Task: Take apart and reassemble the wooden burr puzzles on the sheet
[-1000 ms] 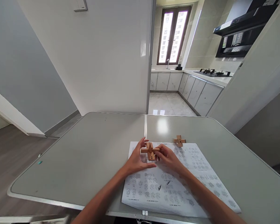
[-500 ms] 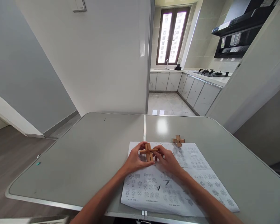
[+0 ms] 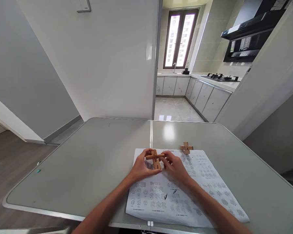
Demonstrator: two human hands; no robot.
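Note:
Between my hands is a wooden interlocking puzzle (image 3: 156,162), a flat upright piece with a round bar crossing it and a dark mark near its lower end. My left hand (image 3: 142,166) grips it from the left, thumb under the lower end and fingers at the top. My right hand (image 3: 174,165) pinches the right end of the crossbar with its fingertips. Both hands are over a printed sheet (image 3: 158,195) covered in small puzzle diagrams and a few black tick marks. A second wooden puzzle (image 3: 186,148), cross-shaped, sits at the sheet's far edge.
The grey folding table (image 3: 88,172) has a metal rim and a seam down its middle. A small teal bit (image 3: 38,171) lies near its left edge. Beyond the table are a white wall (image 3: 117,65) and a kitchen with a gas stove (image 3: 219,77).
The view has shifted very slightly. My hands keep nearly the same hold on the wooden puzzle; the right fingers have moved a little at the bar's end.

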